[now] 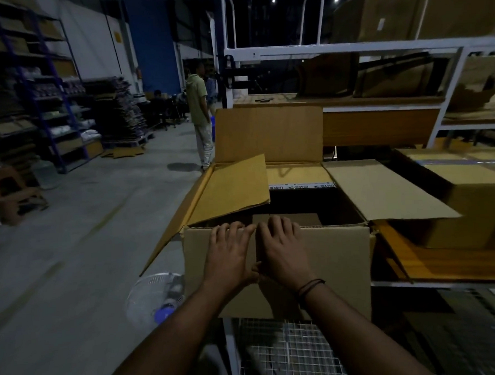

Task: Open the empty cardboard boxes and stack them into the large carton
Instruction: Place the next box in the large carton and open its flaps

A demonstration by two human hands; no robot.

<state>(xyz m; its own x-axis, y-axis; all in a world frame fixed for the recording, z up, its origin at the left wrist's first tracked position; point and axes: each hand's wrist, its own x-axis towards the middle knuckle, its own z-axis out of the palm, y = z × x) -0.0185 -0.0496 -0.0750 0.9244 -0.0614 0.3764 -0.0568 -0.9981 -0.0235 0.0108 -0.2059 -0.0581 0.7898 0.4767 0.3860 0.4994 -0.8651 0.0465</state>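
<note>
Dim warehouse here. On the left there's blue metal shelving (46, 91) stuffed with cardboard, and a white pedestal fan (156, 299) low by the floor. In the middle sits the large brown cardboard carton (328, 257), flaps up, on a white wire-mesh cart (287, 353). The left hand (229, 256) and right hand (283, 251) lie flat side by side on its near wall, fingers hooked over the top rim, thumbs touching. Smaller brown boxes (287, 219) sit dark inside. Right: white rack (376, 47) of flat cardboard.

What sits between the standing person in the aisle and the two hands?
In the head view, the large carton: its open left flap and dark interior separate the person from both hands.
</note>
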